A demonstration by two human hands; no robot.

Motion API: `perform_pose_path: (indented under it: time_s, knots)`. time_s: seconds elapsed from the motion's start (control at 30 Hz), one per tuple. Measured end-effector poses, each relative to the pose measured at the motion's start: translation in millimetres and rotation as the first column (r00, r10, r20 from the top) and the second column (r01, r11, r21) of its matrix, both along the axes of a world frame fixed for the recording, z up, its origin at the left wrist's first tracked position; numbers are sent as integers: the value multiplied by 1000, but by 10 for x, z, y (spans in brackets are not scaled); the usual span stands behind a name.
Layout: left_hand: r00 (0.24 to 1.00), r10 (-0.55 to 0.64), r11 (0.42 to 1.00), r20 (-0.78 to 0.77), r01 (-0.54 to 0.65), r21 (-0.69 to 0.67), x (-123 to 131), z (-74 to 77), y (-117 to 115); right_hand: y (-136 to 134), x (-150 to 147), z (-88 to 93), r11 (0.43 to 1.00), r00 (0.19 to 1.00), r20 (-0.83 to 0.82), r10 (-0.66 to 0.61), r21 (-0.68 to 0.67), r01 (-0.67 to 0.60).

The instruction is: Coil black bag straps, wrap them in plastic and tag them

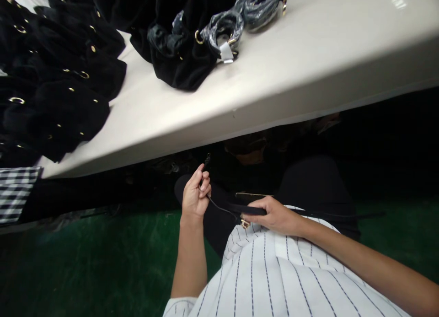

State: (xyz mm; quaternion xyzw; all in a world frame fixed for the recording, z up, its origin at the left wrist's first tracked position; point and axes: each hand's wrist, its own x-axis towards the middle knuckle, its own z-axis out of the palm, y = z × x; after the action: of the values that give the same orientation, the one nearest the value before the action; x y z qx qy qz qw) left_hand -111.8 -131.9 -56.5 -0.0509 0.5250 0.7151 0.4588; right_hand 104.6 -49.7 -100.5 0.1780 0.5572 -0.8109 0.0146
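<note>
My left hand (195, 194) is below the table's edge, its fingers pinched on the end of a thin black cord (219, 208) that runs down toward my lap. My right hand (274, 215) is closed on a flat black strap (252, 210) with a small gold clasp (244, 224) hanging under it. The strap continues to the right across my lap as a thin dark line (343, 215). Both hands are over my dark trousers and my striped white shirt (274, 280).
A white table (308, 65) fills the upper view. Several black velvet bags with gold studs (61, 79) are piled at its left. One black bag (178, 56) and plastic-wrapped coiled straps (224, 31) lie near the middle. A checked cloth (15, 191) hangs at left. The floor (103, 262) is green.
</note>
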Motion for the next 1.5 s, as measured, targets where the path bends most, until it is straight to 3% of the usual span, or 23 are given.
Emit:
perform_pose_path:
  time_s: [0.07,0.17,0.23,0.37,0.5,0.63,0.83,0.97,1.17,1.3,1.5]
  knots:
    - [977,-174,985,-121,174,-13,13,94,-116,106,24,-32,976,992,54,-114,-180,122]
    - [884,-439,896,-164,443,-10,69,254,-280,283,48,-96,833,918,162,-363,-385,397]
    - [820,-547,833,-166,553,-12,114,333,-355,360,40,-119,764,882,199,-427,-442,470]
    - [717,-683,727,-144,685,-37,190,365,-411,370,-33,-115,717,914,224,-339,-567,405]
    - [622,-777,625,-96,781,1,229,269,-439,314,-88,-136,630,935,139,-327,-705,325]
    - [518,-854,516,-39,855,49,235,156,-482,305,-48,-171,657,905,114,-409,-652,379]
    - [543,-824,563,-160,815,-135,232,76,-411,293,25,-172,751,877,54,-477,-494,439]
    - [520,-832,551,-194,814,-183,258,58,-286,278,37,-119,765,873,79,-481,-448,462]
    - [563,-812,584,-157,777,-234,206,13,-201,412,163,-145,719,808,113,-578,-399,569]
    - [618,-779,623,-109,742,-248,107,-46,-227,610,314,-252,650,730,147,-667,-363,667]
    - [745,-667,743,14,666,-69,93,-36,-179,877,381,-346,545,624,221,-750,-328,772]
